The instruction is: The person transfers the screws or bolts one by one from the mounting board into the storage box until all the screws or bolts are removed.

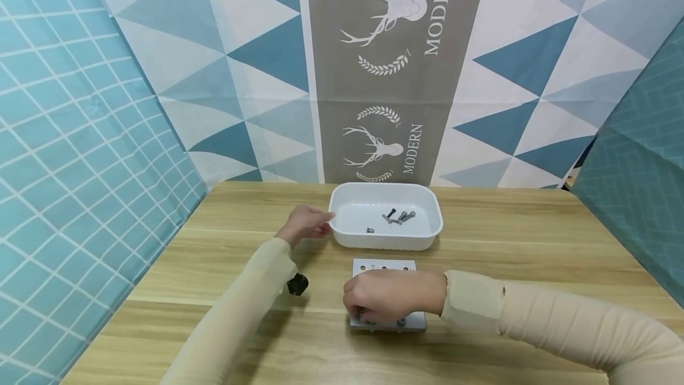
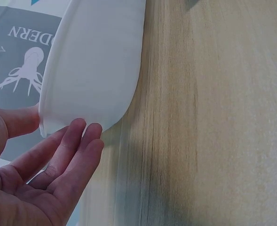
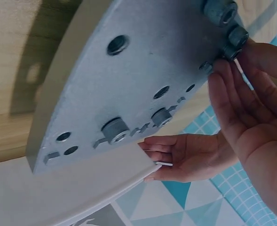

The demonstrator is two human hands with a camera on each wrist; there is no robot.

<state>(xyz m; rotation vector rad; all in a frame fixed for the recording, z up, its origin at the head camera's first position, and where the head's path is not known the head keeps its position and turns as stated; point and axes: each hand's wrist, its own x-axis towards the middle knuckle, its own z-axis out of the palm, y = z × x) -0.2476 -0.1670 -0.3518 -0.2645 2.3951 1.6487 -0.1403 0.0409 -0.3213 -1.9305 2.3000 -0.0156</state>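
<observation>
My left hand holds the left end of a white tray. In the left wrist view its thumb is at the rim and the fingertips lie against the outer wall. A silver metal plate with holes lies in front of the tray. My right hand is over the plate's near left part, pinching a socket head screw at the plate's surface; the fingers hide part of it. Other socket head screws stand in the plate's holes, one near the fingers.
Several loose screws lie inside the tray, with a small metal piece near its front wall. A black round object sits at the left sleeve's cuff. The wooden table backs onto a patterned cloth.
</observation>
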